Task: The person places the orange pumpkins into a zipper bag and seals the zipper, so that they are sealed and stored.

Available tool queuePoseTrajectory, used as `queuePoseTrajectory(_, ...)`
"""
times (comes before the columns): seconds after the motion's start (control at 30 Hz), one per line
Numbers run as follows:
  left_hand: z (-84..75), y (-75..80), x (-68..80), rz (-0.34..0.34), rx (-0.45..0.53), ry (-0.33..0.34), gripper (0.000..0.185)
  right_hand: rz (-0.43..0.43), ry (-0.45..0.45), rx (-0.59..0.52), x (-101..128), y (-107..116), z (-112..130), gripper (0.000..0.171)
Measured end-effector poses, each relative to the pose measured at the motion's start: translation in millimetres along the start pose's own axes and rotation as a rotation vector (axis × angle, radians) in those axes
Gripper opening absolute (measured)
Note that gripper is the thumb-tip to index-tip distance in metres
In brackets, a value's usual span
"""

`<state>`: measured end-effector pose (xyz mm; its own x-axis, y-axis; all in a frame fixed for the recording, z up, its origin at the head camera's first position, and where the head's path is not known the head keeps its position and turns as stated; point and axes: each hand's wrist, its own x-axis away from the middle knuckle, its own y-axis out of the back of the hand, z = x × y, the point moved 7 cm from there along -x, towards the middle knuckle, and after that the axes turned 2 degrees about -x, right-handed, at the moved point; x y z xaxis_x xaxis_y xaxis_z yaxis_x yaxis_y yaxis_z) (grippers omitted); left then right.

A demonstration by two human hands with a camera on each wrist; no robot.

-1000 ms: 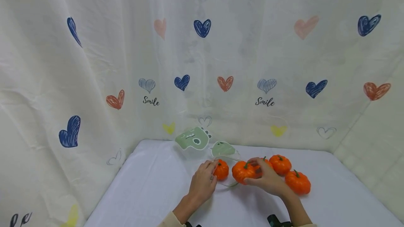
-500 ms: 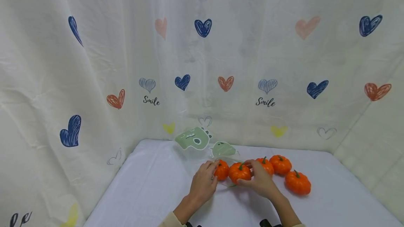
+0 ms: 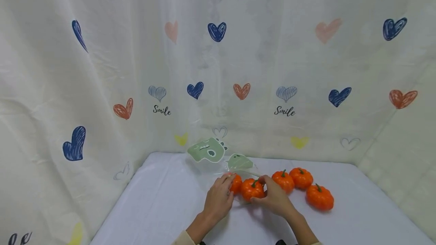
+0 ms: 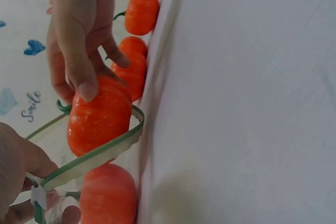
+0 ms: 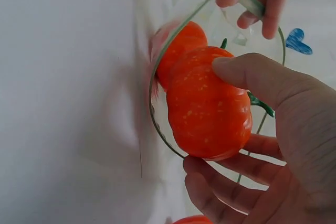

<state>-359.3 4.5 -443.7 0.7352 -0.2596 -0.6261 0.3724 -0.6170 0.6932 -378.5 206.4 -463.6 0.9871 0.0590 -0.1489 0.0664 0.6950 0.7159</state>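
Observation:
A clear plastic bag (image 3: 207, 151) with green dinosaur prints lies at the table's middle, its green-edged mouth (image 4: 92, 160) held wide. My left hand (image 3: 218, 198) pinches the mouth's edge near a small white zip slider (image 4: 38, 195). Inside the bag sits one orange toy pumpkin (image 4: 108, 195) with a green stem. My right hand (image 3: 276, 198) grips a second pumpkin (image 5: 210, 106), thumb on one side and fingers on the other. That pumpkin is at the mouth, partly within the green rim, close to the first one.
Right of the hands, three more orange pumpkins rest on the white cloth: one nearest the bag (image 3: 283, 182), one behind it (image 3: 301, 179), one farther right and nearer me (image 3: 320, 197). A white curtain (image 3: 218, 59) with printed hearts hangs behind the table.
My right hand has carried its pumpkin leftward, away from the other three and into the bag's mouth. My left hand has stayed at the bag's edge.

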Motion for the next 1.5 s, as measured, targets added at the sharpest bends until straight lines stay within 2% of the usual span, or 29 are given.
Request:
queuePoseTrajectory(0.3, -2.4, 0.6, 1.4, -0.020, -0.010, -0.040, 0.054, 0.050, 0.045, -0.012, 8, -9, 10, 0.068)
queuePoseTrajectory(0.57, -2.2, -2.6, 2.9, 0.012, -0.003, -0.040, 0.054, 0.098, 0.074, 0.013, 7, -20, 13, 0.069)
queuePoseTrajectory(0.73, -3.8, -2.4, 4.4, -0.013, -0.005, -0.068, 0.056, 0.117, 0.104, 0.033, 8, -25, 17, 0.066)
queuePoseTrajectory(0.87, -5.1, -2.3, 4.8, -0.022, -0.016, -0.095, 0.057, 0.100, 0.119, 0.032, 9, -27, 19, 0.066)
queuePoseTrajectory(1.03, -6.4, -3.4, 4.3, -0.009, -0.037, -0.111, 0.058, 0.046, 0.085, 0.001, 8, -29, 18, 0.064)
queuePoseTrajectory(1.2, -7.3, -4.1, 3.7, 0.011, -0.039, -0.101, 0.058, -0.011, 0.047, -0.014, 6, -29, 16, 0.059)
queuePoseTrajectory(1.37, -7.3, -5.5, 3.6, 0.022, -0.041, -0.097, 0.058, -0.026, 0.048, -0.066, 6, -27, 16, 0.051)
queuePoseTrajectory(1.5, -5.7, -6.9, 3.2, 0.053, -0.036, -0.075, 0.058, -0.037, 0.052, -0.023, 6, -27, 17, 0.047)
